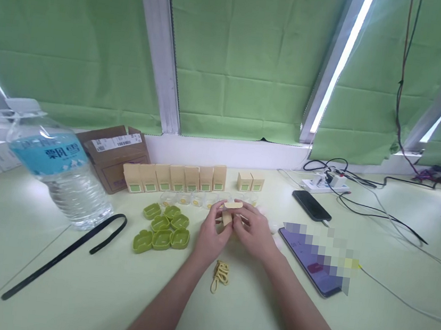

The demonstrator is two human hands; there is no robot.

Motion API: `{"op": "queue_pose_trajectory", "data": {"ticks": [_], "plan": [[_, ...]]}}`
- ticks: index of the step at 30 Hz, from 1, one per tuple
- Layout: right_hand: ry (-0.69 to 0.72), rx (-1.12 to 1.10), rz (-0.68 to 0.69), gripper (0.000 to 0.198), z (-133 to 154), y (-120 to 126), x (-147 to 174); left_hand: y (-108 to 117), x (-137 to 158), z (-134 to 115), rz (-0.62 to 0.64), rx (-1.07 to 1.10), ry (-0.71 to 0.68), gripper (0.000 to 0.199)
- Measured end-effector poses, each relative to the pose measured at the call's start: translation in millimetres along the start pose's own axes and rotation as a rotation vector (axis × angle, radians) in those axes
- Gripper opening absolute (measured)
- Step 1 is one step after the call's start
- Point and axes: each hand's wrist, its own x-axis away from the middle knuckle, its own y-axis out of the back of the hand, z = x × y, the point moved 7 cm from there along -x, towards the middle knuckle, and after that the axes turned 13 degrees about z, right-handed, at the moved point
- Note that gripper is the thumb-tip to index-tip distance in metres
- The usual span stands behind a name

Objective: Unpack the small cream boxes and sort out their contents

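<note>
Between both hands is a small kraft cardboard box (227, 217), with a pale flap standing out at its top. My left hand (211, 238) has its fingers closed on the box's left side. My right hand (255, 229) grips it from the right, its fingertips at the flap. Just below my hands lies a bundle of yellow cord (220, 275). Several green flower-shaped cups (162, 238) sit to the left. Behind my hands stands a row of clear little containers (197, 198), partly hidden by my fingers.
Upright kraft boxes (178, 178) line the back, with two shorter boxes (244, 181) to their right. A large water bottle (64, 162), a brown carton (113, 160) and a black strap (66, 258) are at left. Phones (312, 205), a power strip (324, 186) and cables occupy the right.
</note>
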Motion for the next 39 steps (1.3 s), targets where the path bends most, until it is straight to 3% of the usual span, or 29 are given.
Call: {"op": "queue_pose_trajectory", "data": {"ticks": [18,27,39], "plan": [[-0.019,-0.002,0.030,0.039,2.8,-0.4,0.1,3.5,1.5,4.3,-0.017,0.109,0.033,0.053],[-0.025,-0.083,-0.023,0.033,-0.7,1.7,0.4,2.2,-0.1,9.1,-0.011,0.130,0.001,0.051],[-0.050,0.044,-0.107,0.035,-8.8,8.3,1.7,3.1,1.2,6.9,-0.012,0.105,-0.003,0.048]]}}
